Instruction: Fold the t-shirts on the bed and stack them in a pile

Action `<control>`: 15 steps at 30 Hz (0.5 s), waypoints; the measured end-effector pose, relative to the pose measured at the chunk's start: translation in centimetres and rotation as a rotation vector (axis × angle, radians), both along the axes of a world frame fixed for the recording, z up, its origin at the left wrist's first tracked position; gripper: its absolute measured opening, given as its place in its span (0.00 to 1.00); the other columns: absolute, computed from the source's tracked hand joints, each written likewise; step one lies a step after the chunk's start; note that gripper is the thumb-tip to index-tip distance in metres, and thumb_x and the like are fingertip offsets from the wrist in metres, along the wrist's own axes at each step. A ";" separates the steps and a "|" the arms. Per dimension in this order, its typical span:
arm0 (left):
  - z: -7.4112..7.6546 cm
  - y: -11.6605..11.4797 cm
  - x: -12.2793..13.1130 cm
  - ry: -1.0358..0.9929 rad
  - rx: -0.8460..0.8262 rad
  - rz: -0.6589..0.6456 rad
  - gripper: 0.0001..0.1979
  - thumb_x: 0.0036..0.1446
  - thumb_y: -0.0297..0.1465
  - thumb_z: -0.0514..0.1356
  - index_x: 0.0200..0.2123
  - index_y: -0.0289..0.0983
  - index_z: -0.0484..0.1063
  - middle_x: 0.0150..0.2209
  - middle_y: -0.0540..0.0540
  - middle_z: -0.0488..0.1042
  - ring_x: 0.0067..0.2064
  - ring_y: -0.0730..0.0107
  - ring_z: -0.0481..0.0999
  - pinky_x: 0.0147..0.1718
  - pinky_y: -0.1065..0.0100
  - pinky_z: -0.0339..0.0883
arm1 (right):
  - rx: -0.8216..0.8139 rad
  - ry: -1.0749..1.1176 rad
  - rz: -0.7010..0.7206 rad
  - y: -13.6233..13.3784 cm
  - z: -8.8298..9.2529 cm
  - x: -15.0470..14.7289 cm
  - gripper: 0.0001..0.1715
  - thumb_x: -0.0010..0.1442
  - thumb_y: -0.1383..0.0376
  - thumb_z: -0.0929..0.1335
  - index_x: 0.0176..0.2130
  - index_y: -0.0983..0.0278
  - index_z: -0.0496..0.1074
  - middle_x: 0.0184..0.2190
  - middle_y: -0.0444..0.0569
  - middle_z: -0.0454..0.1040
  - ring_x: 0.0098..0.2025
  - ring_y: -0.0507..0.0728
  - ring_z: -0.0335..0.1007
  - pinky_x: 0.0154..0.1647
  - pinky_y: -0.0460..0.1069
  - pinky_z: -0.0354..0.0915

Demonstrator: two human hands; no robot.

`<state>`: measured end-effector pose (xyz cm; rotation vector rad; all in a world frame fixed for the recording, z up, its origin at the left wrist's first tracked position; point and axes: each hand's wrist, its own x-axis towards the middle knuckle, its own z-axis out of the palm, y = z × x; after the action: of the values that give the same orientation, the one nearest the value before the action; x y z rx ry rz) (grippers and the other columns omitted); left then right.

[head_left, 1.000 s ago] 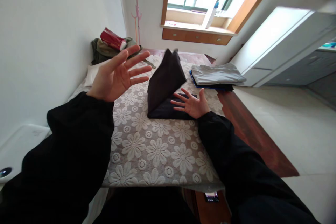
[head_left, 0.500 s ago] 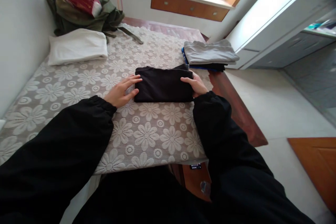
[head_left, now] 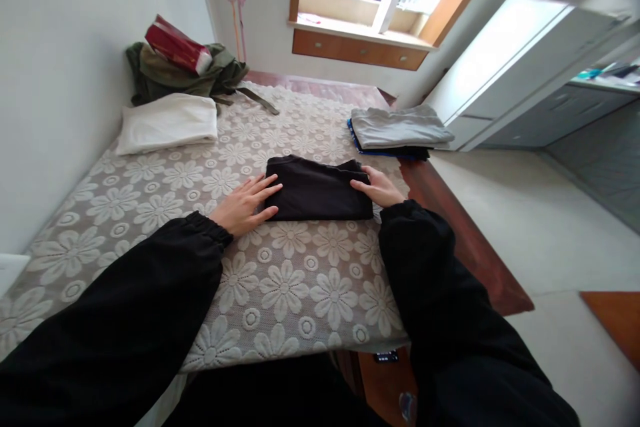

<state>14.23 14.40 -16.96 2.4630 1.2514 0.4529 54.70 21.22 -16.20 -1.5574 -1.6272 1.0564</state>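
Observation:
A black garment, folded into a flat rectangle, lies on the flower-patterned lace tablecloth in front of me. My left hand rests at its left edge with fingers spread, the tips touching the cloth. At the right end, my right hand has the thumb on top of the fabric and the fingers around the far right corner, gripping it. The kind of garment cannot be made out.
A folded white cloth lies at the back left, before a green bag with a red box on it. Folded clothes, grey on top, are stacked back right. The table's wooden edge runs along the right.
The view has tilted upward, so everything sits lower in the picture. The right fingers have shifted to the garment's far right corner. The left hand stays at the left edge.

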 end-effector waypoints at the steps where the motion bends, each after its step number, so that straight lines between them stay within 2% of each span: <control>1: -0.1 0.0 0.0 -0.001 0.003 0.004 0.35 0.74 0.52 0.50 0.76 0.42 0.62 0.80 0.44 0.54 0.80 0.48 0.52 0.80 0.42 0.45 | 0.020 -0.043 0.012 0.0 0.0 0.0 0.27 0.54 0.56 0.79 0.50 0.61 0.75 0.45 0.51 0.83 0.48 0.66 0.80 0.64 0.67 0.72; 5: -0.3 -0.2 0.1 0.015 0.030 0.022 0.33 0.76 0.50 0.47 0.76 0.44 0.62 0.80 0.45 0.55 0.80 0.49 0.53 0.79 0.41 0.45 | 0.101 -0.062 0.007 -0.1 0.3 0.1 0.28 0.56 0.55 0.77 0.53 0.61 0.75 0.47 0.52 0.82 0.51 0.67 0.78 0.66 0.67 0.69; 9: -0.3 -0.3 0.1 0.059 0.056 0.041 0.32 0.77 0.49 0.45 0.78 0.46 0.59 0.80 0.47 0.53 0.80 0.49 0.53 0.80 0.41 0.44 | 0.146 -0.150 -0.010 -0.7 1.0 -0.4 0.25 0.59 0.60 0.76 0.54 0.61 0.75 0.49 0.54 0.82 0.57 0.67 0.76 0.68 0.63 0.67; 12: -0.4 -0.3 0.2 0.084 0.068 0.056 0.34 0.77 0.50 0.44 0.79 0.45 0.55 0.80 0.46 0.51 0.80 0.50 0.53 0.80 0.43 0.44 | 0.083 -0.356 -0.003 -1.4 1.6 -1.0 0.25 0.63 0.62 0.74 0.59 0.63 0.74 0.54 0.57 0.81 0.61 0.68 0.76 0.67 0.60 0.67; 15: -0.8 -0.1 0.2 0.121 0.083 0.061 0.33 0.78 0.48 0.41 0.79 0.45 0.54 0.81 0.47 0.50 0.81 0.52 0.52 0.80 0.43 0.44 | 0.020 -0.617 -0.037 -2.3 2.1 -1.5 0.33 0.69 0.55 0.72 0.67 0.64 0.68 0.61 0.62 0.78 0.64 0.70 0.74 0.66 0.59 0.67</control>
<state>14.41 14.25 -17.81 2.5610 1.3851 0.3832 53.20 18.95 -14.07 -2.0180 -1.9763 0.5553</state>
